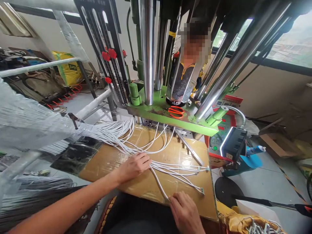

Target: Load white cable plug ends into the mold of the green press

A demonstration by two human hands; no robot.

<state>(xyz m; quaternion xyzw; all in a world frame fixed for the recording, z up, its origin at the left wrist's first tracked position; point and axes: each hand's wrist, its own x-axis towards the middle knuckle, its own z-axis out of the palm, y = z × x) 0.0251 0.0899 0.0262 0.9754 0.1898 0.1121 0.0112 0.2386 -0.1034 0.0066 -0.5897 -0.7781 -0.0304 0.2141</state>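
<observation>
White cables (pixel 114 134) run from a wrapped bundle at the left across a cardboard sheet (pixel 109 162). My left hand (pixel 137 165) is closed on several of them near the sheet's middle; their ends, with small connectors (pixel 202 191), fan out to the right. One separate cable (pixel 158 183) curves down to my right hand (pixel 184 208), whose fingers are pinched on its end. A few other cables (pixel 168 140) loop up under the green press plate (pixel 156 112). Beside them a metal bar (pixel 191 150) with small blocks lies slanted on the cardboard.
Red-handled scissors (pixel 175 111) lie on the green plate, among steel columns (pixel 147 52). A person (pixel 182 78) is behind the press. At the right are a control panel (pixel 220 130) and a black box (pixel 234 143); a yellow bag (pixel 234 221) sits lower right.
</observation>
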